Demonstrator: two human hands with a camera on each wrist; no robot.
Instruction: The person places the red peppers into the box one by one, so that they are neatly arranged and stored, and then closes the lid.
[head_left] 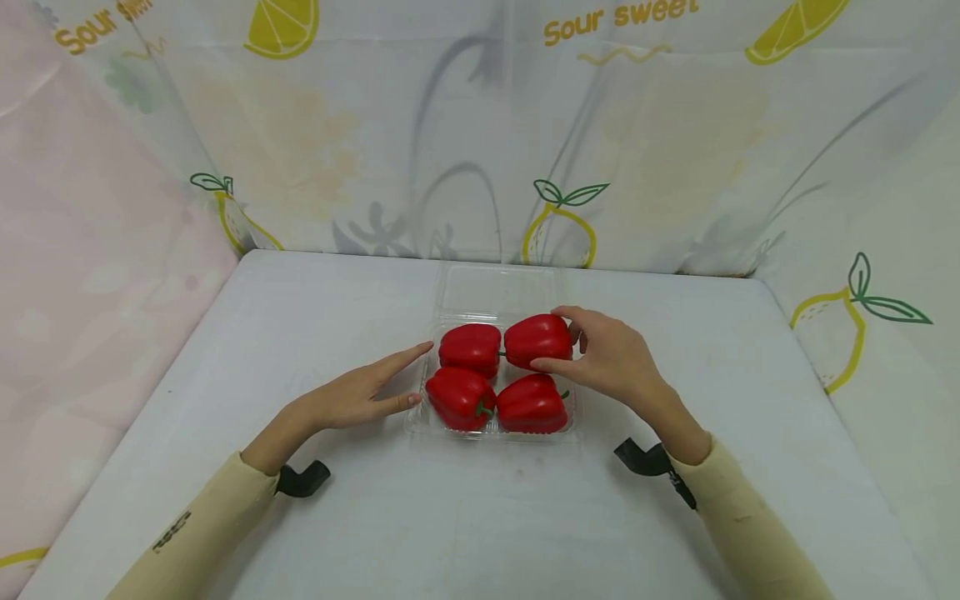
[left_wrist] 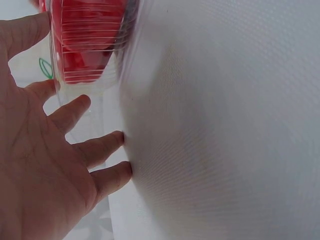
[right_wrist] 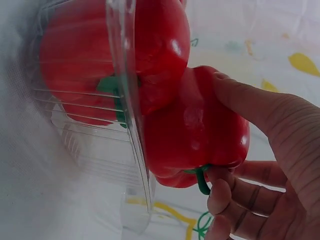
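My right hand grips a red bell pepper at the back right of a clear plastic box, thumb on the near side and fingers on the far side. In the right wrist view, this pepper shows above the box rim, its green stem by my fingertips. Three more red bell peppers lie in the box: back left, front left and front right. Beside the box's left wall is my left hand, fingers spread and fairly straight, with thumb and index tips right at the plastic.
The box's clear lid lies folded back behind it. A white cloth covers the table. Printed curtains hang at the back and both sides. Black straps show at both wrists, below the sleeves.
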